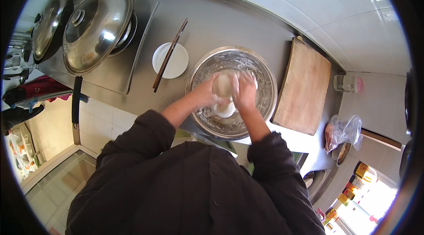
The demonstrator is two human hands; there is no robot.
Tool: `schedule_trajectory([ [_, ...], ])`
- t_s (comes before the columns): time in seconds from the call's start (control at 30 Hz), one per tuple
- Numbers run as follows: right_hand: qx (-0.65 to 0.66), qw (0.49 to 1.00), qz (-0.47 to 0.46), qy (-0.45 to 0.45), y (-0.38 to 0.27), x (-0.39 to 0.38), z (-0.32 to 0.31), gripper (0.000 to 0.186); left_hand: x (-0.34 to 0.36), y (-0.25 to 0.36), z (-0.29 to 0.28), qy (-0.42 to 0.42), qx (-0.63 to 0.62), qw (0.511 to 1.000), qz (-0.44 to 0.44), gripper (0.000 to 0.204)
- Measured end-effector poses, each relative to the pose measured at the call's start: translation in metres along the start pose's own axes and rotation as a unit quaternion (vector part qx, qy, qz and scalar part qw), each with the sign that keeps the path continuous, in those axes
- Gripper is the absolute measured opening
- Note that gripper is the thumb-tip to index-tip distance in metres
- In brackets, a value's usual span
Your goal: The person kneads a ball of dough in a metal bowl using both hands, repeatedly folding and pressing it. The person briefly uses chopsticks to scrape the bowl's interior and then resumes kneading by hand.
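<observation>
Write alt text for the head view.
A person's left hand and right hand handle pale dough in a floury metal bowl on a metallic counter. Chopsticks lie across a white dish at left; a wooden board sits at right.

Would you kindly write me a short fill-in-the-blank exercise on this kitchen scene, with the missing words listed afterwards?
1. The left hand and the right hand are handling soft white ____ inside the metal bowl.
2. A pair of dark ____ lies across the white dish.
3. The wooden cutting board lies to the ____ of the metal bowl in the picture.

Missing words: dough; chopsticks; right.
</observation>
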State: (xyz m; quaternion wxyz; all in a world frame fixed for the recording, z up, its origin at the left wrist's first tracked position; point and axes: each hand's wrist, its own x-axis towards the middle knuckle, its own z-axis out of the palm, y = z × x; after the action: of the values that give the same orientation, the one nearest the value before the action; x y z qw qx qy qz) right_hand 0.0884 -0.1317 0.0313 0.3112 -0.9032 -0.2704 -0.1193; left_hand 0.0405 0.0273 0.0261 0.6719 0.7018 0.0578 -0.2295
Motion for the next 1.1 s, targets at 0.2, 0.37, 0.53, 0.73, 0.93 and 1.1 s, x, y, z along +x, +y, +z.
schedule_trajectory([
  [0.2, -0.054, 0.996, 0.047, -0.056, -0.037, -0.071, -0.037, 0.017, -0.051, -0.031, 0.059, 0.030, 0.223, 0.970, 0.087, 0.087],
  [0.37, -0.035, 0.997, 0.056, -0.047, -0.024, -0.094, 0.002, 0.031, -0.057, -0.034, 0.066, 0.084, 0.329, 0.940, 0.040, 0.066],
  [0.53, -0.041, 0.995, 0.034, -0.088, 0.010, -0.057, 0.025, 0.022, -0.023, -0.028, 0.054, 0.092, 0.399, 0.909, -0.079, 0.071],
  [0.73, -0.077, 0.992, 0.071, -0.069, 0.038, -0.012, 0.057, 0.028, 0.030, -0.010, 0.028, 0.076, 0.367, 0.909, -0.181, 0.059],
  [0.93, -0.152, 0.923, 0.155, -0.319, 0.049, 0.005, 0.024, 0.026, 0.007, 0.002, 0.032, 0.097, 0.366, 0.914, -0.148, 0.063],
  [1.1, 0.335, 0.764, 0.524, -0.173, 0.067, -0.031, -0.043, 0.015, -0.036, -0.030, 0.064, 0.172, 0.080, 0.982, 0.009, 0.086],
])
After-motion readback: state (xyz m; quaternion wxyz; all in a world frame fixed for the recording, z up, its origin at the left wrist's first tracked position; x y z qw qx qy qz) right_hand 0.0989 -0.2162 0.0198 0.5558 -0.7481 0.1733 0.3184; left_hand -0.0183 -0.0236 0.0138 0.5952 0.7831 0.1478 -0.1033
